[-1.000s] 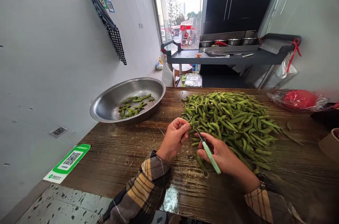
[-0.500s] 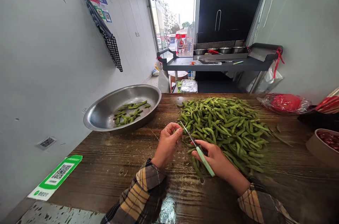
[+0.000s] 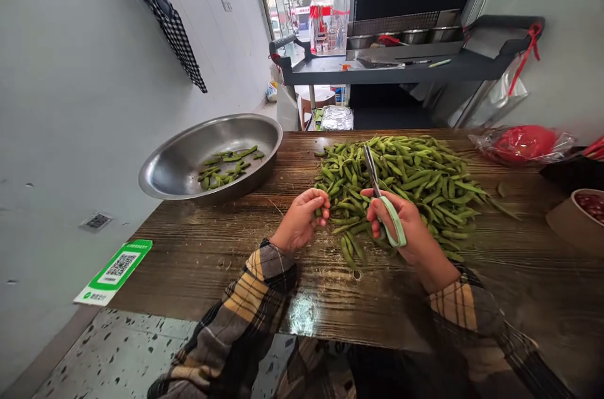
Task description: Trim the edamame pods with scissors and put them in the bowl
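A big heap of green edamame pods lies on the dark wooden table. My left hand is closed in a pinch on a pod at the heap's near left edge. My right hand grips green-handled scissors, blades pointing up and away over the heap. A steel bowl with several cut pods stands at the table's far left. Both arms wear plaid sleeves.
A red item in a clear plastic bag lies at the far right, with a brown bowl near it. A dark serving cart with steel pans stands behind the table. A white wall runs along the left, with a QR sticker low down.
The scissors have swung from pointing left toward my left hand to pointing up over the heap. My left hand stayed at the heap's edge. The view tilted down.
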`<state>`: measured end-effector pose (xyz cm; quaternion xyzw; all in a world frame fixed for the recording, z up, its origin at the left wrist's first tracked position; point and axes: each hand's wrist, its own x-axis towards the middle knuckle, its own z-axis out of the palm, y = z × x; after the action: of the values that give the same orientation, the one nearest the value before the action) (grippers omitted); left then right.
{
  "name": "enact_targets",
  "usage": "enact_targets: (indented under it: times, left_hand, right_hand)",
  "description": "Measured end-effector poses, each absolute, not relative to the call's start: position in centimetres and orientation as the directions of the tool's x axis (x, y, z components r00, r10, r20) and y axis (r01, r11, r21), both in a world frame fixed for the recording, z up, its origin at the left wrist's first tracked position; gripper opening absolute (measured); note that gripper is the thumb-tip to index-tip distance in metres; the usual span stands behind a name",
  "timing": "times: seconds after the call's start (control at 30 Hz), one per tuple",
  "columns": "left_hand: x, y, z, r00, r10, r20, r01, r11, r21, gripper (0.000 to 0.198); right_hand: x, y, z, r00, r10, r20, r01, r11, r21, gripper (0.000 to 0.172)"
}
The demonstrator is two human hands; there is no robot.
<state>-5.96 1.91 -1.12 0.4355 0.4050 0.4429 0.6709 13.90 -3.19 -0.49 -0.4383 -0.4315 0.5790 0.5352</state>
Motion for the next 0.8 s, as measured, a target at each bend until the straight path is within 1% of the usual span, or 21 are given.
enact_targets:
  times: [0.07,0.1,0.13,0.2,0.23,0.3,0.37,0.47,0.53,0.6,0.67,0.73,0.8]
  left_hand:
    - [-5.5,1.9,-1.6,0.298,0.951,-0.081,-0.060,0.103,0.993,0.016]
    - [-5.3,1.9,-1.8,0.302,0.953,-0.019,0.051,0.004,0.999,0.014]
    - [-5.2,1.9,-2.1,0.313,0.948,0.051,0.166,-0.108,0.980,0.013]
    - [-4.9,1.8,-2.5,0.372,0.915,0.159,0.390,-0.310,0.867,0.012]
    - [-4.9,1.8,-2.7,0.405,0.897,0.176,0.487,-0.375,0.789,0.011]
    - [-5.0,1.5,-2.9,0.453,0.878,0.152,0.633,-0.437,0.638,0.010]
    - [-5.1,1.3,-3.1,0.468,0.876,0.117,0.709,-0.451,0.542,0.010]
    - [-5.4,1.2,-3.1,0.485,0.868,0.106,0.728,-0.469,0.500,0.006]
    - [-5.5,1.5,-3.1,0.493,0.861,0.127,0.701,-0.479,0.529,0.006]
    - [-5.6,1.7,-2.7,0.478,0.864,0.157,0.633,-0.463,0.621,0.006]
    - [-5.7,2.0,-2.1,0.431,0.886,0.168,0.511,-0.393,0.764,0.005]
    - [-5.8,2.0,-1.5,0.372,0.920,0.126,0.335,-0.260,0.906,0.006]
    - [-5.8,1.8,-1.1,0.344,0.939,0.022,0.141,-0.075,0.987,0.014]
  right_hand:
    - [13.9,-3.2,-0.2,-0.030,0.998,-0.054,-0.251,-0.059,-0.966,0.046]
    - [13.9,-3.3,-0.1,-0.031,0.998,-0.056,-0.253,-0.062,-0.965,0.046]
    - [13.8,-3.3,-0.1,-0.034,0.998,-0.058,-0.255,-0.065,-0.965,0.046]
    - [13.7,-3.2,-0.1,-0.044,0.998,-0.055,-0.262,-0.065,-0.963,0.048]
    - [13.6,-3.2,-0.2,-0.048,0.998,-0.051,-0.263,-0.062,-0.963,0.048]
    - [13.5,-3.2,-0.3,-0.048,0.998,-0.046,-0.255,-0.056,-0.965,0.049]
    - [13.5,-3.2,-0.4,-0.049,0.997,-0.053,-0.240,-0.064,-0.969,0.050]
    - [13.5,-3.2,-0.4,-0.064,0.996,-0.059,-0.221,-0.071,-0.973,0.052]
    - [13.5,-3.3,-0.5,-0.072,0.996,-0.052,-0.211,-0.067,-0.975,0.052]
    - [13.5,-3.3,-0.6,-0.070,0.996,-0.052,-0.201,-0.065,-0.977,0.052]
    - [13.6,-3.2,-0.7,-0.062,0.997,-0.053,-0.191,-0.064,-0.980,0.050]
    - [13.6,-3.2,-0.7,-0.060,0.997,-0.049,-0.182,-0.059,-0.982,0.048]
    - [13.6,-3.2,-0.8,-0.070,0.996,-0.046,-0.179,-0.058,-0.982,0.048]
